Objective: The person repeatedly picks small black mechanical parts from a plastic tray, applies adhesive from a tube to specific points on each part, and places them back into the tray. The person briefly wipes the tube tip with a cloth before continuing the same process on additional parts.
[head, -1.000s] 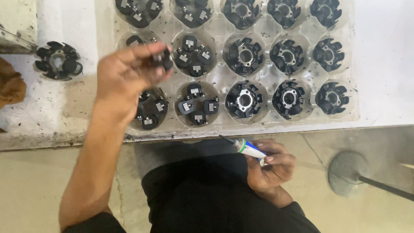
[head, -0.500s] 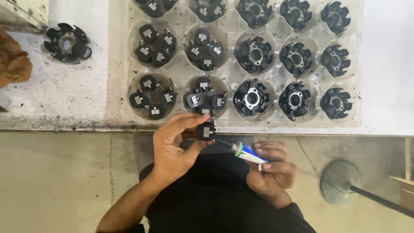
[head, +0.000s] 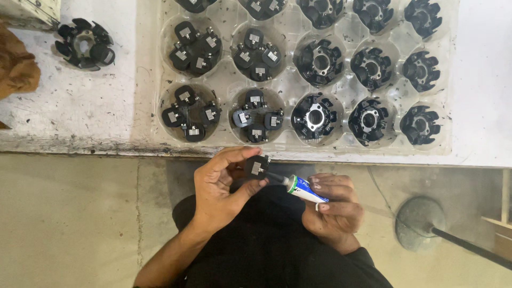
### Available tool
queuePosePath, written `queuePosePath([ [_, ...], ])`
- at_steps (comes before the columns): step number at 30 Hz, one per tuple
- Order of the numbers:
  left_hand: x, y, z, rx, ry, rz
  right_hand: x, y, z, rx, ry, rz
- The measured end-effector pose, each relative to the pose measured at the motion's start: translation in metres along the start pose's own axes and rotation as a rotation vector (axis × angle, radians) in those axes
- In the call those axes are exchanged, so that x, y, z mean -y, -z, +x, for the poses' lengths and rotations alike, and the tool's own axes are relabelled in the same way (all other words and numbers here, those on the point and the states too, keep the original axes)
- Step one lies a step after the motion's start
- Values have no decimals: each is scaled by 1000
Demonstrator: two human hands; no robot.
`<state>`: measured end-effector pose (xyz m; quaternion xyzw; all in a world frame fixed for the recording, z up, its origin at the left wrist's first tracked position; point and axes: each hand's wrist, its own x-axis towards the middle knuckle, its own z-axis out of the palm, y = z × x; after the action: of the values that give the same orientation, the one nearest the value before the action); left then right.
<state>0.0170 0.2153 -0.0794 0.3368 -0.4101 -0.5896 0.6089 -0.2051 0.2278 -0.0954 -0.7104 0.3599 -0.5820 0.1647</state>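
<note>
— Since the earlier frame, the left hand has come back from the tray and now sits low, below the bench edge, right in front of the body; half a second ago it was already there, and it has barely shifted since.

— What is in it?

— A small black part with a pale metal square on its face, pinched between the thumb and the curled fingers. The fingers are closed on it, the metal face turned up toward the camera.

— And the other hand?

— The right hand is wrapped around a small tube, white with blue and green print, fingers shut on its body. The tube's long axis runs up and to the left, nozzle first, straight toward the part.

— How close?

— The dark nozzle tip meets the part's lower right edge; whether it truly touches I cannot tell. The part lies left of and slightly above the right hand's fingers.

— Behind them?

— A clear plastic tray on the white bench, some pockets holding clusters of the same small parts, others black finned rings. One finned ring sits alone at the upper left, beside a brown cloth.
</note>
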Motion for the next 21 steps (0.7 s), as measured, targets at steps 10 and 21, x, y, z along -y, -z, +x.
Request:
queuePosePath([
  [10, -5, -3, -1, -29, -52, 153, 3, -1, 10, 46, 95, -117],
  [21, -5, 0, -1, -12, -28, 136, 4, -5, 11, 56, 75, -81],
])
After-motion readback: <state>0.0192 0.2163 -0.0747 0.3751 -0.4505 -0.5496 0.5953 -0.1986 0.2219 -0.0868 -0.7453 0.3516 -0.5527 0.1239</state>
